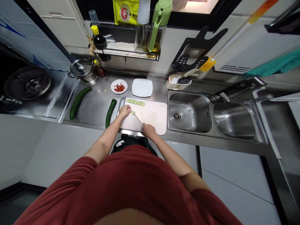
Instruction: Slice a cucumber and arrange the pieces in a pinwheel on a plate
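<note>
My right hand point(149, 130) is wrapped round the handle of a knife point(138, 120), whose blade points up and to the left. The blade's tip reaches a single cucumber slice point(133, 113) on the white cutting board point(153, 115). My left hand point(125, 110) is closed, fingertips pinched at the left edge of that slice. Along the board's far edge runs an overlapping row of cucumber slices point(135, 102). To the left of the board lies a cut length of cucumber point(111, 113), and farther left a whole cucumber point(79, 102).
Behind the board are a white square plate point(142, 87) and a small plate point(112, 86) with chopped red pieces. A lidded steel pot point(87, 75) stands back left. On the right, a double sink point(191, 107) adjoins the board. A shelf point(124, 47) with bottles hangs above.
</note>
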`<state>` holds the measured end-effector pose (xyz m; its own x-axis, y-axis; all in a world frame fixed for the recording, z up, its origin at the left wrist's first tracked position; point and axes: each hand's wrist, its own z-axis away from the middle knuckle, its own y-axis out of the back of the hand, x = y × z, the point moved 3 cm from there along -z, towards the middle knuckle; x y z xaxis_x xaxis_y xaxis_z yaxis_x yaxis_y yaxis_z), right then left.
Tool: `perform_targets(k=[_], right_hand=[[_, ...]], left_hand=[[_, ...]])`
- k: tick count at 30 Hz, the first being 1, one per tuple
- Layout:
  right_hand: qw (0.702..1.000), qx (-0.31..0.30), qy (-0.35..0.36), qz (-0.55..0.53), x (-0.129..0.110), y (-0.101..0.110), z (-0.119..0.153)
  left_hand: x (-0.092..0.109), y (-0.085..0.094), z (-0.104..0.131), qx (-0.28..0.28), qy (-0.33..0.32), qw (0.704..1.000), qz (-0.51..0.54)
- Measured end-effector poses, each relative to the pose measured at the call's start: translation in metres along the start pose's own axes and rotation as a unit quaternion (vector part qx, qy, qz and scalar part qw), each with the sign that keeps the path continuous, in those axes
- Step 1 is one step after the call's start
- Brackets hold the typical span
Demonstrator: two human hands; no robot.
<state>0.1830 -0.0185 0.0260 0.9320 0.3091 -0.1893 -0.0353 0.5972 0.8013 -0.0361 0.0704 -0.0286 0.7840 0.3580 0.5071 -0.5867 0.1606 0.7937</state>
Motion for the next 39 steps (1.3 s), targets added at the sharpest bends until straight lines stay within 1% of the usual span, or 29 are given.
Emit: perform_targets(k=[10, 14, 22, 28, 32, 35, 39], right_hand=[[1.0, -0.017, -0.012, -0.011, 0.007, -0.005, 0.012], [1.0, -0.015, -0.012, -0.009, 0.008, -0.006, 0.014], [1.0, -0.019, -0.02, -0.006, 0.01, -0.01, 0.014], [0.999, -0.027, -0.019, -0.005, 0.01, -0.008, 0.018], [0.999, -0.028, -0.022, -0.006, 0.01, -0.007, 0.02], [0.999, -0.028, -0.027, -0.011, 0.011, -0.009, 0.022], [0.999, -0.019, -0.031, -0.016, 0.017, -0.011, 0.028]], left_hand=[[0.002, 0.003, 0.003, -0.002, 0.002, 1.0, 0.009], [0.003, 0.004, 0.004, -0.006, 0.004, 1.0, 0.009], [0.002, 0.002, 0.005, 0.004, 0.002, 1.0, 0.013], [0.001, 0.002, 0.008, 0.017, -0.028, 0.999, 0.016], [0.002, 0.001, 0.01, 0.021, -0.038, 0.999, -0.004], [0.007, 0.001, 0.018, 0.03, -0.056, 0.997, -0.04], [0.016, 0.003, 0.035, 0.051, -0.096, 0.99, -0.087]])
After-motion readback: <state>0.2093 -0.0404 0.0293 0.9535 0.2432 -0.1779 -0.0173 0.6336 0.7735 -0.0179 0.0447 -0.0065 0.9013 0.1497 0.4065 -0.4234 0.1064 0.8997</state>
